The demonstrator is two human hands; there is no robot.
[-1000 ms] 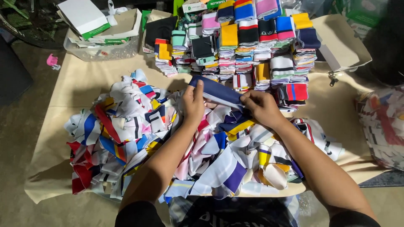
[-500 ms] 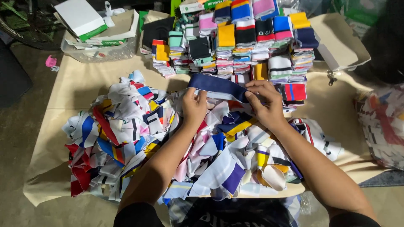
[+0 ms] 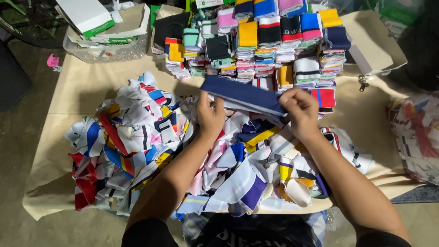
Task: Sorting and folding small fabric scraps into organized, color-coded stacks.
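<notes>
A: What is being handled?

B: A navy blue fabric band (image 3: 242, 95), stretched flat between both hands above the middle of the table. It slopes a little, its left end higher than its right.

A: And the grip?

B: The left hand (image 3: 210, 115) pinches the band's left end, thumb and fingers closed on the cloth. The right hand (image 3: 299, 110) is closed on the right end the same way, fingers curled over the edge.

A: What lies under it?

B: A loose heap of mixed bands (image 3: 183, 155), white, red, blue, yellow and purple, spread across the near half of the table. Behind the navy band stand neat stacks of folded bands (image 3: 265, 41) in many colours, reaching to the far edge.

A: The surface itself?

B: A table covered with tan paper (image 3: 87, 87), on a dull concrete floor. At the far left sits a clear plastic tub (image 3: 105, 50) with a white and green box (image 3: 87, 16) lying in it. A small pink object (image 3: 53, 61) lies just off the paper's left corner. A patterned bag (image 3: 416, 137) stands at the right.

A: How are the arms posed?

B: Both forearms reach forward over the heap, converging slightly, wrists raised and palms turned inward toward each other.
</notes>
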